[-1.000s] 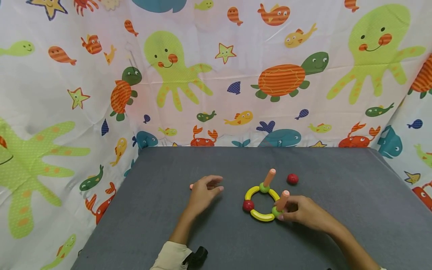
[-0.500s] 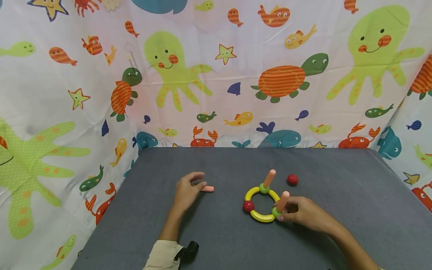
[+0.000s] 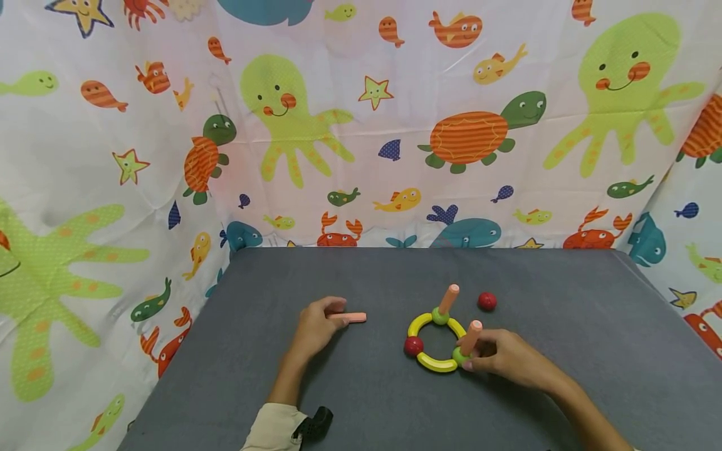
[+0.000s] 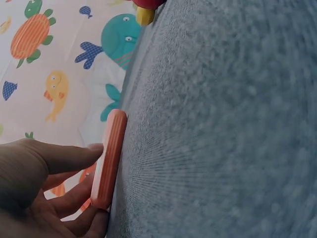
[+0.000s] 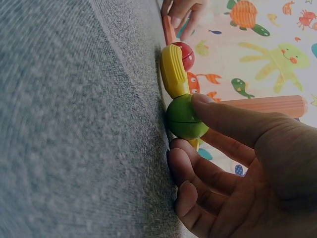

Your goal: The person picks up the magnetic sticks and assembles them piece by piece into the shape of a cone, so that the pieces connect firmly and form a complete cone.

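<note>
A salmon-coloured ribbed stick (image 3: 356,317) lies flat on the table, and my left hand (image 3: 317,326) pinches its near end between thumb and fingers. To the right lies a ring of curved yellow pieces (image 3: 437,363) joined by two green balls and a red ball (image 3: 413,346). Upright sticks rise from both green balls: one stick (image 3: 449,299) at the back, another stick (image 3: 470,337) at the front right. My right hand (image 3: 510,357) grips the front green ball (image 5: 183,118), thumb on its side and fingers behind. A loose red ball (image 3: 487,301) sits behind the ring.
A dark grey cloth covers the table (image 3: 372,401). White curtain (image 3: 338,144) printed with sea animals hangs along the back and both sides. A black strap device (image 3: 317,425) is on the left wrist.
My left hand moved left past the stick, uncovering it, then came back slightly right and took hold of its end. The right hand stays on the green ball; the ring has not moved.
</note>
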Available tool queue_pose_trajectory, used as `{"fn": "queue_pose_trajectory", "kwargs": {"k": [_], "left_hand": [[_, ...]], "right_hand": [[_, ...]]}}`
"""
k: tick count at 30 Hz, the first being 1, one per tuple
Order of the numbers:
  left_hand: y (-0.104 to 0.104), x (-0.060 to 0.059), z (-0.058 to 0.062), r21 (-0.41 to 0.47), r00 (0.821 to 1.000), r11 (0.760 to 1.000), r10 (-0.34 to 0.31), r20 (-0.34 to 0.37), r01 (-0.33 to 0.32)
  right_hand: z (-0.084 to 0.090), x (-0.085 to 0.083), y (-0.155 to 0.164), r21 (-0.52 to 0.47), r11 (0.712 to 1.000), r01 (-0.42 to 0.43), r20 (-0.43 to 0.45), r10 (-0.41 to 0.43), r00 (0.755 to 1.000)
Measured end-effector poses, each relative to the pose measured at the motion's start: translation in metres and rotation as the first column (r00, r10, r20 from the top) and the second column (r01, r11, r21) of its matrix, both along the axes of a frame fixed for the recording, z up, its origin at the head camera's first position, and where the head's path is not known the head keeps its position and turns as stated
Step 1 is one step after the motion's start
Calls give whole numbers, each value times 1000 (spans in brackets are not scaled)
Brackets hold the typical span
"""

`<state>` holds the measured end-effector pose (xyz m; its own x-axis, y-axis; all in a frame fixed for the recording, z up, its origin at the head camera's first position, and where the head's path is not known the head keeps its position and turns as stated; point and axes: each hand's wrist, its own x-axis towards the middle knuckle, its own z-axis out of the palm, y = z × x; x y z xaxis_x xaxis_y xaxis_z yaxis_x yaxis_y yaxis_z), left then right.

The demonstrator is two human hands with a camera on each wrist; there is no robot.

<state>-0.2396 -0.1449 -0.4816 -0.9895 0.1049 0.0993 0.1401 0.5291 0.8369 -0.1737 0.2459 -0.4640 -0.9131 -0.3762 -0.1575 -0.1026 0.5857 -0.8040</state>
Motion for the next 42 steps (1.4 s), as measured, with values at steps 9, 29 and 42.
{"fn": "queue_pose_trajectory", "kwargs": {"k": [9,29,42], "left_hand": [[3,1,0,-55,1000,998,-31,-2,31],[29,6,4,-95,991,994,-73,-110,62],[63,23,14,-53,974,979,-201,-104,196]], "right_hand": [[0,1,0,5,1000,-2,0,2,1000],[1,1,-1,5,1000,-12,-3,12,1000],[0,1,-1,-3,1000,-13,-15,13,1000]]}}
